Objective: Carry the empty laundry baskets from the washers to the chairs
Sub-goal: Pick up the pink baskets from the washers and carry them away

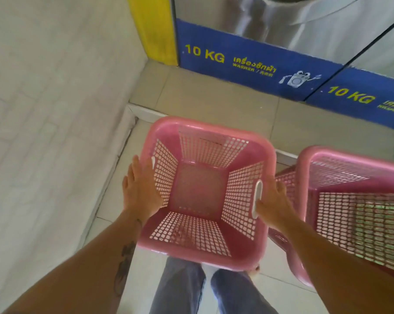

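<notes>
An empty pink lattice laundry basket (pixel 202 196) is in front of me, above my legs. My left hand (pixel 140 191) lies flat against its left rim by the handle slot, fingers extended. On the other side, my right hand (pixel 273 202) presses the right rim with its thumb at the white handle slot. A second pink basket (pixel 359 200), also empty, stands right beside it at the right, partly cut off by the frame edge.
Two steel washers (pixel 304 26) with blue "10 KG" bases (pixel 248 62) stand on a raised tiled step (pixel 214 96) ahead. A white tiled wall (pixel 55 109) runs close along the left. Pale floor tiles (pixel 187 291) lie under my feet.
</notes>
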`<state>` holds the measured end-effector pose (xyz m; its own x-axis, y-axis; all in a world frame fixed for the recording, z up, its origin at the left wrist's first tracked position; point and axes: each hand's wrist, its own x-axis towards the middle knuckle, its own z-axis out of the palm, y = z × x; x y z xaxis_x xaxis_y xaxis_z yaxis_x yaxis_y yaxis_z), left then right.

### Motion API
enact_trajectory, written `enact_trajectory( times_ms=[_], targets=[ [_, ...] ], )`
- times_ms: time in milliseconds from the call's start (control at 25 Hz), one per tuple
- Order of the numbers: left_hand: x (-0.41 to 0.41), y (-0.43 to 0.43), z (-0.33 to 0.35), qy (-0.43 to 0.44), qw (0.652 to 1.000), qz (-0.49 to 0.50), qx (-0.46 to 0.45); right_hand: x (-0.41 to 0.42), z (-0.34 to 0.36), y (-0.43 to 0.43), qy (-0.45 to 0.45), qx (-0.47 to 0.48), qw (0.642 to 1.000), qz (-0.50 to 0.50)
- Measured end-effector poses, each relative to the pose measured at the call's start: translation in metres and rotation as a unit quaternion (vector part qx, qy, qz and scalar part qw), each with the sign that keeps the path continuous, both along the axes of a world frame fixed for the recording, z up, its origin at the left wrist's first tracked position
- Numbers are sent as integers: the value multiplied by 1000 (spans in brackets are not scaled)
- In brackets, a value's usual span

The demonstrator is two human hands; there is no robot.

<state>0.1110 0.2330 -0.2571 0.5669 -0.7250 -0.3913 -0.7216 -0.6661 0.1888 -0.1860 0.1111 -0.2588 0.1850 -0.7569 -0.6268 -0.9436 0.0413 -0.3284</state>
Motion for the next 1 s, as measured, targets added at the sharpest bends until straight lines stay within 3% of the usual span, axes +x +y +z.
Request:
enact_trajectory(
  times_ms=[160, 360, 760, 1000],
  targets=[
    [29, -1, -52, -16, 998, -67, 11, 9, -37, 5, 14, -56, 998, -31],
    [42, -1, -48, -36, 996, -79, -4, 13, -25, -7, 43, -90, 995, -2],
    [27, 88, 125, -10, 995, 27, -95, 21, 153, -5, 65, -146, 969, 187],
    [-61, 171, 245, -56, 976, 130, -168, -7, 229, 22, -22, -170, 948, 267]
  ],
)
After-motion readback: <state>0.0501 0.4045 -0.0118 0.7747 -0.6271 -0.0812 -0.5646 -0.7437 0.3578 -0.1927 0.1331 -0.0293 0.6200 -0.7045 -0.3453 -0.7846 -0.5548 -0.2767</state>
